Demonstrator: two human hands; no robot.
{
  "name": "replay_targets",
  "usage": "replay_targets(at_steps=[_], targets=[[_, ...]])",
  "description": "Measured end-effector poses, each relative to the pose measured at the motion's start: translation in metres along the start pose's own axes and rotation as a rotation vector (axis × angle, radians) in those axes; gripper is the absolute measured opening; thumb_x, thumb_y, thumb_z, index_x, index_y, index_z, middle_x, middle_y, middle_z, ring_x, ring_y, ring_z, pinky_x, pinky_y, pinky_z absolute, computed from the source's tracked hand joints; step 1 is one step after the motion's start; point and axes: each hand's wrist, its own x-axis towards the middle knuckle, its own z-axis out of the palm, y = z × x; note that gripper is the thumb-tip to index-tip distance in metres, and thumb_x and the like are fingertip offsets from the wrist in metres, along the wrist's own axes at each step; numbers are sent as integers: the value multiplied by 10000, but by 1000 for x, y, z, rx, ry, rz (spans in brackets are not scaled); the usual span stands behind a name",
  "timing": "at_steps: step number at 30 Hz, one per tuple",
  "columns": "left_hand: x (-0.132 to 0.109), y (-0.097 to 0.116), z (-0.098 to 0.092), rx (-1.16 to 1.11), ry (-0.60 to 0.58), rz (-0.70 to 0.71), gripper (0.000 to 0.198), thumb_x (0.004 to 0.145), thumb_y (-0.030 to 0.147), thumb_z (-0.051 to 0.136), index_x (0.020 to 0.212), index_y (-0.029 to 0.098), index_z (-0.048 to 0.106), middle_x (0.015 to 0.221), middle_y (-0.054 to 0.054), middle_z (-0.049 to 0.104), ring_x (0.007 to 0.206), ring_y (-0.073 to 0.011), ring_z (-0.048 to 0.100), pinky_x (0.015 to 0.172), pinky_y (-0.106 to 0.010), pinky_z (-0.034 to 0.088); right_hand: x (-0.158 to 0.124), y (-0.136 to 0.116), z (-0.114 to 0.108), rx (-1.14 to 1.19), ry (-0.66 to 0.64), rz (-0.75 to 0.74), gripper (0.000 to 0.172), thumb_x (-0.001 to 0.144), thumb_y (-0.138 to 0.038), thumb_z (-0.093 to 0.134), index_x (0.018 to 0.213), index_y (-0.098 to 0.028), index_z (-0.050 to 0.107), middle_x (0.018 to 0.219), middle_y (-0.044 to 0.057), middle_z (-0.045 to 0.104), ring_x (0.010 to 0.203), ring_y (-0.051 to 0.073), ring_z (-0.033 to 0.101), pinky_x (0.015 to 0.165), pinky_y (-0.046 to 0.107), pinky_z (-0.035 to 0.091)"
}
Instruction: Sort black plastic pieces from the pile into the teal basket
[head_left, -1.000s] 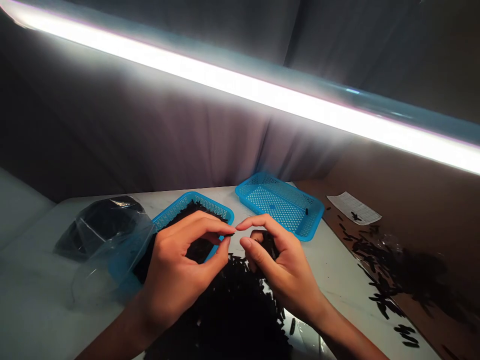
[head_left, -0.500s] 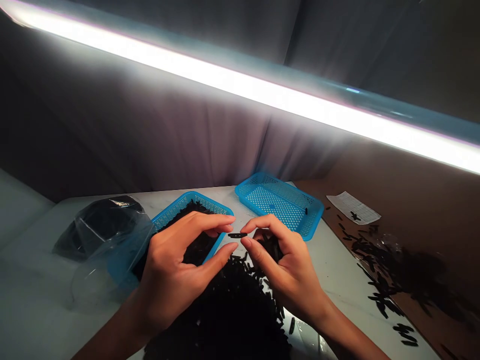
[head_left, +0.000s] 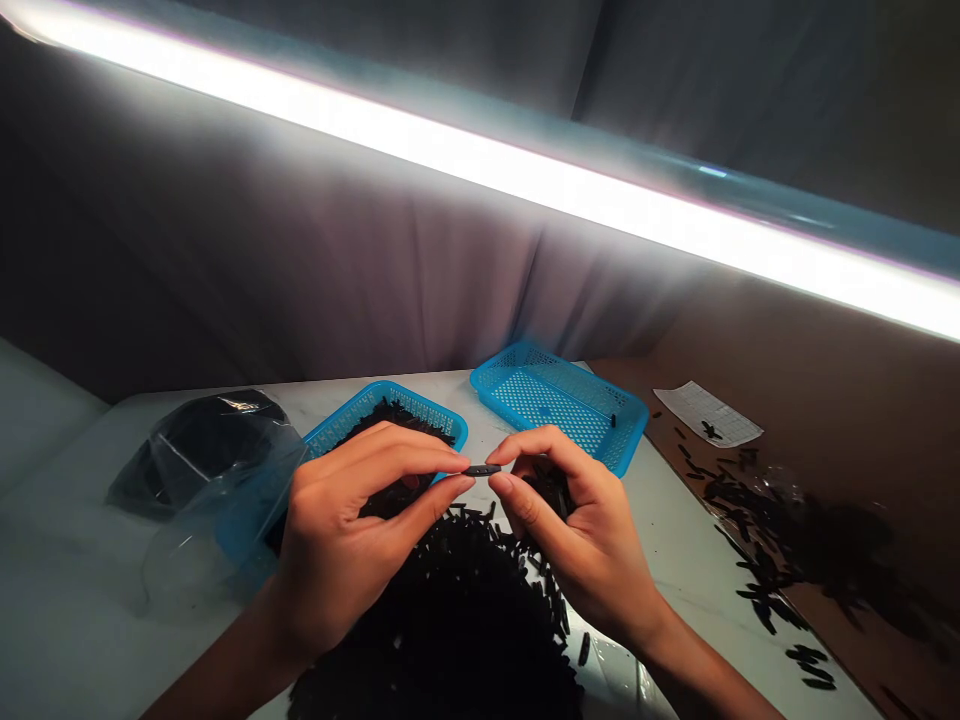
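Note:
A small flat black piece (head_left: 481, 469) is held level between both hands, one end in each pinch. My left hand (head_left: 352, 540) grips its left end with thumb and forefinger. My right hand (head_left: 577, 530) pinches the right end the same way. Both hands hover above a large heap of similar black pieces (head_left: 465, 620) on the white table (head_left: 67, 600). Behind my left hand stands a blue mesh basket (head_left: 420, 412) holding more black pieces.
A second blue basket (head_left: 559, 400), nearly bare, stands at the back right. A clear plastic bag with dark contents (head_left: 202, 460) lies at the left. Loose black pieces (head_left: 765, 520) and a paper slip (head_left: 709, 413) are spread over a brown surface at the right.
The black piece has come to sit between both pinches, and both hands have closed in on it. The hands sit slightly lower over the heap.

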Motion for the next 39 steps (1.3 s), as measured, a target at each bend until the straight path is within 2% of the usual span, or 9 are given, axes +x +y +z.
replay_targets(at_steps=[6,14,26,33,36,39], targets=[[0,1,-1,-7,-5,3,167,856,69,796,930,210,745,875,36,775,821,-104,732,755,-214,604,-1,-1,-2,-16,0,-13,57,980,-302,699,981,-245,699,669,-62,549,545,84,512,525,237,396],[2,2,1,13,-2,62,134,874,98,785,952,201,751,864,16,787,818,-136,732,745,-265,608,0,-4,0,37,-22,76,191,1008,-357,654,887,-213,684,603,-61,535,519,88,450,508,248,355],[2,0,1,33,-2,117,139,863,86,797,945,186,744,852,10,781,802,-130,722,734,-265,607,1,-5,1,139,-27,106,178,997,-325,672,867,-204,682,613,-64,533,537,81,453,503,231,339],[1,2,0,8,-6,101,160,858,72,799,938,199,743,828,26,772,785,-121,714,727,-263,597,1,-4,1,160,-24,124,176,984,-357,686,904,-202,709,624,-51,539,532,91,454,497,240,338],[4,-3,-3,125,65,43,111,875,123,794,922,213,750,839,25,771,784,-130,712,712,-268,572,3,-5,0,193,-34,163,188,999,-377,660,962,-202,714,584,-63,517,517,91,432,503,238,333],[6,-11,-6,263,137,-52,132,897,208,778,1025,225,754,929,1,777,796,-151,699,676,-285,539,6,-3,0,265,-93,249,241,1015,-421,630,1062,-193,694,549,-78,502,512,90,413,516,230,331]])
